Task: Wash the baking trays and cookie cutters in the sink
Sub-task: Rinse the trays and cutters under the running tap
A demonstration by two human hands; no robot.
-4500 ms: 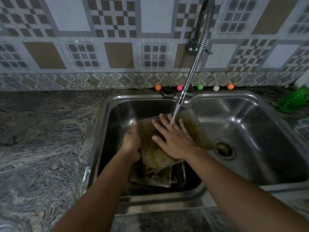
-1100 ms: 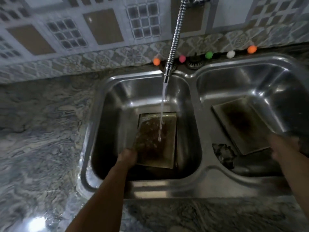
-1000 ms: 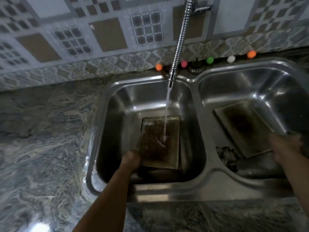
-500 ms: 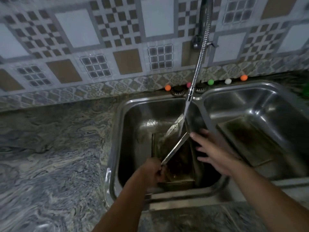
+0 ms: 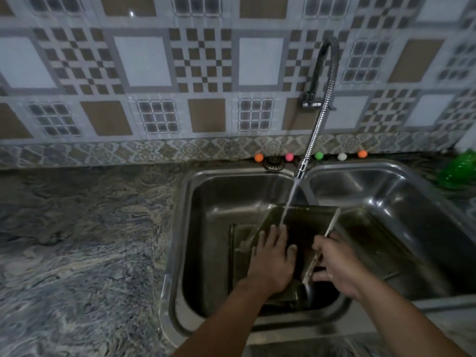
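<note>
A dark, greasy baking tray (image 5: pixel 306 222) is held tilted over the left basin of the steel double sink (image 5: pixel 177 228). My right hand (image 5: pixel 337 264) grips its right rim, fingers curled round the edge. My left hand (image 5: pixel 273 256) lies flat on the tray's inner surface, fingers spread. Water from the flexible tap (image 5: pixel 319 124) falls onto the tray just above my left fingers. Another tray (image 5: pixel 239 243) lies lower in the left basin, partly hidden. A further tray (image 5: pixel 371 243) lies in the right basin. No cookie cutters are visible.
Marbled stone counter (image 5: pixel 85 228) stretches to the left of the sink. Small coloured balls (image 5: pixel 319 155) line the sink's back edge below the tiled wall. A green plastic object (image 5: pixel 461 168) sits at the far right on the counter.
The tray has turned from edge-on to showing its inner face. My right hand took hold of its right rim, and my left hand moved from its near edge onto its surface.
</note>
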